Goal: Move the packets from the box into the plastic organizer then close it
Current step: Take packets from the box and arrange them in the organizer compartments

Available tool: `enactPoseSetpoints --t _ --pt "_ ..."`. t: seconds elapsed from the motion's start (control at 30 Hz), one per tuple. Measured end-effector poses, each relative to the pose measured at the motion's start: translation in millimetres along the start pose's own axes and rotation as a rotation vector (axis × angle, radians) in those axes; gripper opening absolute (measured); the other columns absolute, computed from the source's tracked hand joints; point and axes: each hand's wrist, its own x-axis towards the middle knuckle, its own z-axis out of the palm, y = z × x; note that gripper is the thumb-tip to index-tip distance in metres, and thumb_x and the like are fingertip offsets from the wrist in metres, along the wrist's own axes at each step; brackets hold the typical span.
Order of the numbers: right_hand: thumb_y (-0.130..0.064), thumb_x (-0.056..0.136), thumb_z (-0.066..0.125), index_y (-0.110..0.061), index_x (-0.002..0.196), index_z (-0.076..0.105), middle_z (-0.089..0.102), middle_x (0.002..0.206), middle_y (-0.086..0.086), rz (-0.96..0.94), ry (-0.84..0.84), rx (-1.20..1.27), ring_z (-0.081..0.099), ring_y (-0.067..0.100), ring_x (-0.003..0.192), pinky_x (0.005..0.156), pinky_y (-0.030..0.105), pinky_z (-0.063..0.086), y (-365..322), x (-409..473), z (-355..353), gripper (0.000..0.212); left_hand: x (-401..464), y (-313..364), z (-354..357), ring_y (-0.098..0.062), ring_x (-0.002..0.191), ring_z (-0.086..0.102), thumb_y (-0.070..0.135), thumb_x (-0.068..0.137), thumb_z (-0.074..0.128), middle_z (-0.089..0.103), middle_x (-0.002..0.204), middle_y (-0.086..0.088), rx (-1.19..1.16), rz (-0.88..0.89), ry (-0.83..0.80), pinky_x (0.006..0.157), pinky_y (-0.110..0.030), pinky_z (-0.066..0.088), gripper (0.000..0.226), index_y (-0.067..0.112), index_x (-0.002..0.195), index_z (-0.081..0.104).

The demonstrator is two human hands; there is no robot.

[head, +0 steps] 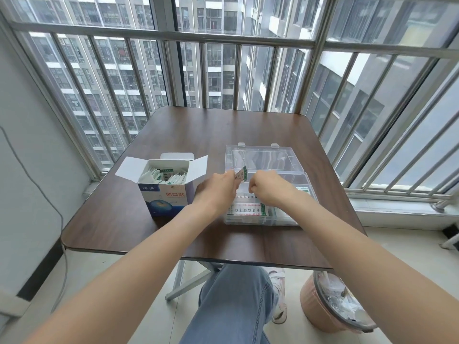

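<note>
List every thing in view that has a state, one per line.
White and blue cardboard box: flaps open, packets inside.
Clear plastic organizer: lid open, packets in the near compartment.
Small white and green packet: held above the organizer.
Left hand: pinches the packet.
Right hand: fingers curled, contents hidden.
Pink waste bin: holds rubbish.

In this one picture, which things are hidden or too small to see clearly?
- Head view: the right hand has its curled fingers turned away, so whether it holds anything is unclear.
- The organizer floor is partly covered by both hands; its packet count is hidden.
- The box walls hide the lower packets.
- The print on the packet in the left hand is too small to read.
</note>
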Motion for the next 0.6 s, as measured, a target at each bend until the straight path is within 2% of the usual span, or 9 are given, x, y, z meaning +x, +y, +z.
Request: enactPoseSetpoints --t 0.1,0.17,0.23,0.3,0.37,0.43,0.53,0.6 --pt "0.0 0.093 0.037 -0.002 0.113 0.062 0.064 0.113 0.016 0.001 -0.003 0.026 0.061 0.03 0.101 0.084 0.035 0.051 0.0 -0.4 -2.1 0.032 -2.2 -1.4 -2.7 -0.032 0.088 0.063 0.033 0.099 0.035 0.07 0.099 -0.007 -0.043 -0.007 0.046 0.079 -0.043 0.052 0.025 0.015 0.1 0.052" --pt "-0.002 0.095 0.038 -0.004 0.114 0.063 0.065 0.112 0.014 -0.005 0.022 0.123 0.063 0.028 0.1 0.08 0.033 0.05 2.3 -2.9 -7.5 0.032 -6.1 0.8 -9.6 -0.019 0.074 0.064 0.032 0.1 0.038 0.071 0.094 0.0 -0.174 0.005 0.11 0.069 -0.034 0.052 0.024 0.016 0.097 0.055" --pt "-0.007 0.094 0.047 -0.009 0.117 0.061 0.066 0.107 0.01 -0.023 0.07 0.363 0.064 0.021 0.094 0.073 0.028 0.049 7.8 -7.8 -14.5 0.028 -12.3 5.5 -16.8 -0.007 0.047 0.056 0.029 0.1 0.041 0.072 0.09 0.004 -0.458 0.025 0.073 0.049 -0.023 0.045 0.022 0.015 0.098 0.058" --pt "-0.015 0.09 0.06 -0.012 0.113 0.061 0.068 0.096 0.006 -0.063 0.061 0.717 0.063 0.013 0.082 0.064 0.022 0.047 12.3 -16.8 -20.1 0.023 -18.9 7.5 -21.3 -0.009 0.035 0.05 0.026 0.099 0.047 0.073 0.085 0.003 -0.734 0.045 -0.031 0.037 -0.018 0.037 0.022 0.01 0.105 0.062" --pt "-0.015 0.086 0.067 -0.011 0.101 0.064 0.069 0.085 0.005 -0.092 0.089 0.926 0.062 0.008 0.072 0.057 0.017 0.045 15.1 -23.7 -20.3 0.016 -24.8 8.7 -23.2 -0.011 0.035 0.05 0.026 0.096 0.052 0.074 0.083 0.001 -0.867 0.065 -0.101 0.036 -0.017 0.036 0.023 0.01 0.108 0.064" --pt "-0.009 0.082 0.071 -0.009 0.091 0.066 0.067 0.072 0.003 -0.098 0.177 0.996 0.061 0.003 0.059 0.052 0.013 0.044 17.5 -26.7 -17.7 0.011 -29.3 12.6 -25.1 -0.01 0.038 0.053 0.027 0.096 0.052 0.074 0.085 -0.001 -0.936 0.053 -0.143 0.038 -0.016 0.039 0.023 0.011 0.107 0.064" --pt "-0.004 0.077 0.074 -0.003 0.093 0.068 0.065 0.066 0.005 -0.103 0.265 1.018 0.058 0.001 0.048 0.049 0.012 0.044 20.4 -28.6 -15.3 0.017 -35.9 19.8 -30.9 -0.017 0.049 0.064 0.028 0.102 0.036 0.074 0.085 -0.003 -1.074 -0.007 -0.23 0.043 -0.021 0.049 0.031 0.012 0.105 0.062" --pt "-0.002 0.075 0.075 -0.001 0.094 0.067 0.065 0.067 0.009 -0.114 0.293 1.014 0.058 0.002 0.048 0.053 0.014 0.047 22.0 -30.3 -13.3 0.021 -37.9 21.2 -33.7 -0.023 0.058 0.069 0.025 0.104 0.031 0.074 0.088 -0.005 -1.118 -0.045 -0.288 0.048 -0.027 0.056 0.034 0.01 0.11 0.06"
